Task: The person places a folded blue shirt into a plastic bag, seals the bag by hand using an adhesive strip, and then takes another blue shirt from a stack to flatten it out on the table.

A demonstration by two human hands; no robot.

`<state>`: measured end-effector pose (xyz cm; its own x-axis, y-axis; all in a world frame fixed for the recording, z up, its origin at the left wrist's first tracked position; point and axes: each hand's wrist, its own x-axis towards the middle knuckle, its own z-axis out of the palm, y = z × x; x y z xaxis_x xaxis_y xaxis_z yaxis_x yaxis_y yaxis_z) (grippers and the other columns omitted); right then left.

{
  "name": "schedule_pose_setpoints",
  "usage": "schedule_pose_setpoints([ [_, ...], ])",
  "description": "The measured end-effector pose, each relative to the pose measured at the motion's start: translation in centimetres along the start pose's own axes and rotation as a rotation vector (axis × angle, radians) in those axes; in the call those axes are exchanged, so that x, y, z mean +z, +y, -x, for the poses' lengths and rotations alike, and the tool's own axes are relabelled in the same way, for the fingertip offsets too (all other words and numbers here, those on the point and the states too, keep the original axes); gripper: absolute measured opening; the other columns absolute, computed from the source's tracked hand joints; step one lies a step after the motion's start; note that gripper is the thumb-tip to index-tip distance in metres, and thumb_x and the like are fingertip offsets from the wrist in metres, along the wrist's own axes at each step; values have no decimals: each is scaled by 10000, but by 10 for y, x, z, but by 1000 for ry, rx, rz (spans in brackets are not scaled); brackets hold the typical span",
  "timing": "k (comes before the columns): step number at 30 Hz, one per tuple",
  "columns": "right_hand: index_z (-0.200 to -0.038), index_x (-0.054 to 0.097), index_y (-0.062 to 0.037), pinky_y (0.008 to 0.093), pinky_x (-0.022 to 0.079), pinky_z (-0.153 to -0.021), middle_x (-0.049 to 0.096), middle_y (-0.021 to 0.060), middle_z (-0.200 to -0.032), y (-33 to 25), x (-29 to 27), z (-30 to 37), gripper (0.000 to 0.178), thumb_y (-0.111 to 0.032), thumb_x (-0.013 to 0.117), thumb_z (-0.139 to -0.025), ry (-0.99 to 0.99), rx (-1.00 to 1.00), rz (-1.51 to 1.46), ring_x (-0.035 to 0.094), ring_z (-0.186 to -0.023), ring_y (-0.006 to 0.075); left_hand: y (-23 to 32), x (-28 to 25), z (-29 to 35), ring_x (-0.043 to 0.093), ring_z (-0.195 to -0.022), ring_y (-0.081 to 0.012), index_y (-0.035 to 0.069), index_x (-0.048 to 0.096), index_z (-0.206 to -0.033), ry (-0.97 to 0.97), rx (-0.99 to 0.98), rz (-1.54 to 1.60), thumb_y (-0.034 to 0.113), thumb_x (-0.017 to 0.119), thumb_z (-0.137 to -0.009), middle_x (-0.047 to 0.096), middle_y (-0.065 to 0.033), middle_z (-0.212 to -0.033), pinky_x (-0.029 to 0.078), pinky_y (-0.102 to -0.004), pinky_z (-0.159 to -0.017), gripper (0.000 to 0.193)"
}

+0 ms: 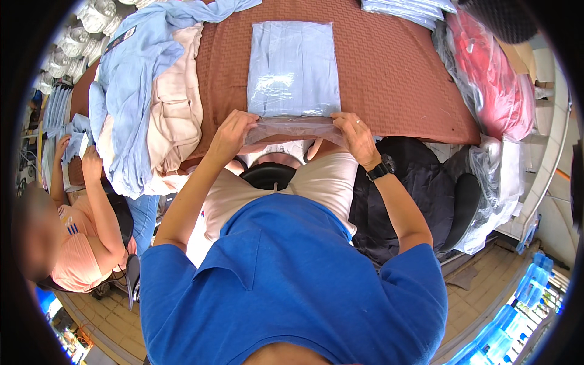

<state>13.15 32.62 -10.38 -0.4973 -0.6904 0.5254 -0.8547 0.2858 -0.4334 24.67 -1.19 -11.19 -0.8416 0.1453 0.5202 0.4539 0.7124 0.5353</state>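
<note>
A clear plastic bag [295, 126] holds a neatly folded light blue garment [293, 58] and lies flat on the brown cloth-covered table [389, 73]. Its loose open end hangs toward me over the table's near edge. My left hand [236, 129] pinches the left corner of that end. At the right corner, my right hand [358, 137], with a ring and a black wristwatch, grips the same plastic. The strip between my hands is stretched wide.
Unfolded light blue [131, 79] and pale pink garments [176, 103] are heaped at left. Bagged blue garments [404, 11] lie at far right, beside a bagged red-pink pile [486, 73]. A black-covered chair [407, 194] stands right. A co-worker [85, 243] handles something white at far left.
</note>
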Motion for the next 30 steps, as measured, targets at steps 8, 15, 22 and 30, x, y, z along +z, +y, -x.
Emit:
schedule_pose_setpoints([
  [8, -986, 555, -30, 435, 543, -657, 667, 136, -869, 20, 17, -10, 160, 62, 604, -864, 123, 118, 18, 665, -800, 351, 0, 8, -18, 653, -752, -337, -8, 545, -914, 63, -339, 74, 86, 558, -993, 658, -152, -804, 516, -392, -683, 123],
  [15, -992, 530, -47, 440, 526, -580, 657, 135, -727, 20, 24, -22, 54, -78, 573, -999, 140, 315, -35, 660, -665, 357, -2, 16, -27, 660, -640, -300, 38, 552, -893, 116, -435, 51, 226, 481, -1067, 646, -118, -681, 499, -389, -601, 266],
  [22, -962, 532, -80, 448, 503, -548, 650, 114, -632, 18, 24, -40, 139, -189, 516, -1048, 113, 530, -67, 659, -599, 358, -7, 21, -36, 661, -612, -344, 69, 561, -889, 110, -481, -116, 254, 501, -1054, 647, -95, -620, 486, -439, -567, 255],
  [30, -872, 594, -44, 504, 521, -663, 684, 141, -654, 26, 19, -60, 314, -315, 536, -1018, -53, 764, -14, 682, -674, 391, -12, 16, -50, 677, -665, -378, 52, 629, -859, 16, -601, -243, 299, 577, -997, 657, -135, -604, 515, -490, -657, 287],
])
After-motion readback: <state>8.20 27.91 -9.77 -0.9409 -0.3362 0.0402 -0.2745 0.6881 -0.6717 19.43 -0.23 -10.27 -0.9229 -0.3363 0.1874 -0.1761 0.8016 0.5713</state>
